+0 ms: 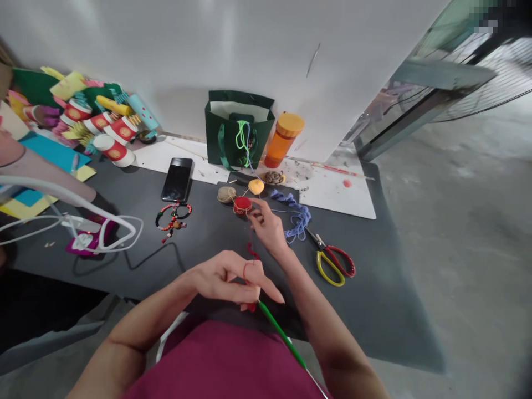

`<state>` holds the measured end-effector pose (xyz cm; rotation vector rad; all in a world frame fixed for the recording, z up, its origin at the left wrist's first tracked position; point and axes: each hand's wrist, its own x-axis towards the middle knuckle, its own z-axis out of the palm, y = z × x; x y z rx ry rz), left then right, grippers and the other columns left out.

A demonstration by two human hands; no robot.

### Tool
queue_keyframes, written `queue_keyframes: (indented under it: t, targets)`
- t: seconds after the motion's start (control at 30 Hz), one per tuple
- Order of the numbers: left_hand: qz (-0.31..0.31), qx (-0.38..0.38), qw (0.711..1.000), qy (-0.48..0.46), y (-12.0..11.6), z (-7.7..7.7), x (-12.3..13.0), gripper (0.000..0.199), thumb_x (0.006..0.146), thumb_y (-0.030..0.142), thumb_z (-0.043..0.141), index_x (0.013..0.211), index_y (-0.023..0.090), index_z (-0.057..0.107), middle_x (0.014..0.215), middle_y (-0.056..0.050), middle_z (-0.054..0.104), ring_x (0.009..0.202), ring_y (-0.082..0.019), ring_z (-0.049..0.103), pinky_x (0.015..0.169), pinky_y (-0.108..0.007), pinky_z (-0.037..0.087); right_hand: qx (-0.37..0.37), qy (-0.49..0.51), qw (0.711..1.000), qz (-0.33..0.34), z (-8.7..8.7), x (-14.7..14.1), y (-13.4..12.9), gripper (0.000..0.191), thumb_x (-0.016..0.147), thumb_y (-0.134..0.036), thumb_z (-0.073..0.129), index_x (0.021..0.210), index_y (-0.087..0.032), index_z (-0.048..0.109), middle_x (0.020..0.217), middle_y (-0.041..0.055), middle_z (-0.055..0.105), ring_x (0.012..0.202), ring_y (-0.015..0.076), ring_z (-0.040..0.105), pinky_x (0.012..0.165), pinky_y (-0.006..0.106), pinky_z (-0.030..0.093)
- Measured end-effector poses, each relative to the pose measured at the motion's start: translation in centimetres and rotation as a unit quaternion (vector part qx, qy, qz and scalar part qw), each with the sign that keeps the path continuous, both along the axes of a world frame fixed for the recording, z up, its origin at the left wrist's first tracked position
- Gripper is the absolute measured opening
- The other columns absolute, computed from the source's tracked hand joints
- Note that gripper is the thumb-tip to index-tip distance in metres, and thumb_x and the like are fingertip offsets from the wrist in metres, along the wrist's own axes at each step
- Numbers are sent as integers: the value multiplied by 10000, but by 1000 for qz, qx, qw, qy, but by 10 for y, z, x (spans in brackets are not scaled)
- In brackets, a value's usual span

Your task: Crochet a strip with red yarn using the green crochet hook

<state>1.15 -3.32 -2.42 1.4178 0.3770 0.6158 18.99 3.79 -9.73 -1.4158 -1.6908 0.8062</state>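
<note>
My left hand [230, 277] is closed around a crochet hook [282, 335] with a green grip, its metal end pointing down to the right. A small piece of red crochet [250, 307] shows under its fingers, and red yarn loops around one finger. Farther forward, my right hand [268, 226] has its fingertips pinched at the edge of the red yarn ball [242, 205], on the strand as far as I can see. Beside that ball are a beige yarn ball [226, 194] and a yellow-orange one [256, 187]. Blue-purple yarn [300, 219] lies right of my right hand.
Scissors [332, 263] with red and yellow handles lie at right. A phone [177, 179] and beaded bracelet [172, 217] are at left. Behind stand a green paper bag [214, 133] and an orange bottle [282, 144]. A white cable [120, 213] loops at far left near paper-cup crafts [120, 130].
</note>
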Motion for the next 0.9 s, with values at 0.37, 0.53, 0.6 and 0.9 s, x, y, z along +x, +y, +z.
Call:
queue_keyframes:
  t: [0.37, 0.53, 0.6, 0.9]
  targets:
    - [46, -244, 966, -67, 28, -36, 0, 533, 706, 545, 880, 1060, 152, 809, 573, 41, 551, 477, -69, 467, 474, -218, 358, 4, -9, 991, 137, 28, 11, 2, 68, 845, -217, 657, 805, -217, 713, 861, 49, 756, 753, 172, 681, 674, 274, 537]
    - [51, -231, 971, -30, 35, -31, -6, 418, 784, 485, 828, 1055, 167, 806, 612, 51, 531, 487, -54, 441, 474, -203, 340, -153, -12, 934, 322, 49, 26, 6, 101, 844, -289, 689, 864, -216, 756, 754, -2, 769, 631, 138, 668, 602, 246, 521]
    - [5, -202, 979, -9, 37, -29, -9, 382, 835, 457, 790, 1094, 176, 805, 607, 50, 525, 502, -59, 453, 495, -202, 345, -178, -6, 945, 274, 50, 27, 16, 206, 899, -390, 652, 884, -203, 738, 759, 20, 763, 579, 142, 655, 566, 266, 525]
    - [-133, -166, 976, 39, 31, -34, -1, 438, 892, 516, 729, 1171, 185, 794, 648, 11, 575, 585, -98, 526, 538, -220, 362, -29, -118, 987, 109, 25, -29, 62, 585, 847, -184, 701, 1418, -266, 598, 1314, 114, 669, 952, 246, 704, 978, 454, 570]
